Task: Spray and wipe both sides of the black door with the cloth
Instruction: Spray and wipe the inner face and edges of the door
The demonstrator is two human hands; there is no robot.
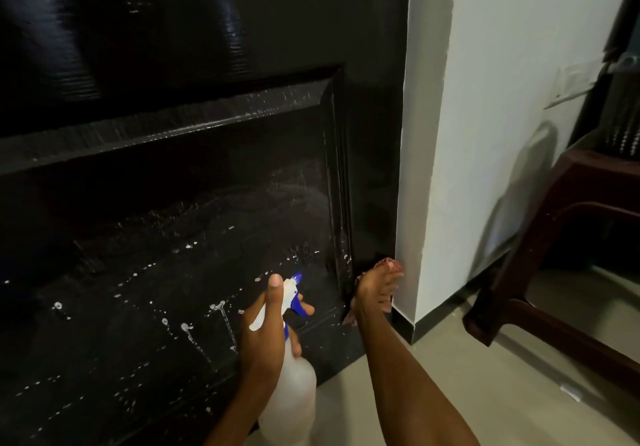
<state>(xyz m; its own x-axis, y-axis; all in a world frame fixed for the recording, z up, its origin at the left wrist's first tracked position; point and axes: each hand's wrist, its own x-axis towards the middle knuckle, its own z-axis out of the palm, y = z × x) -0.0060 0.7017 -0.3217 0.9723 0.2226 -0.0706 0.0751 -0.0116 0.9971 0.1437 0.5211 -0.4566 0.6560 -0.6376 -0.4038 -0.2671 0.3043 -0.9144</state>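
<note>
Black glossy paneled wooden door (194, 175) fills the view from 9 to 12 o'clock, its lower recessed panel speckled with white droplets. At 6 o'clock the left hand (266, 328) grips the translucent plastic spray bottle (289, 397) with its blue and white trigger head, 1 finger curled on the trigger. At 4 o'clock the right hand (377, 293) presses a reddish-brown cloth (389, 267) against the door's edge beside the white wall (485, 134), fingers curled over it. Judged from this, wiping should follow the wet runs downward with overlapping strokes, reaching the molding grooves before the droplets dry.
</note>
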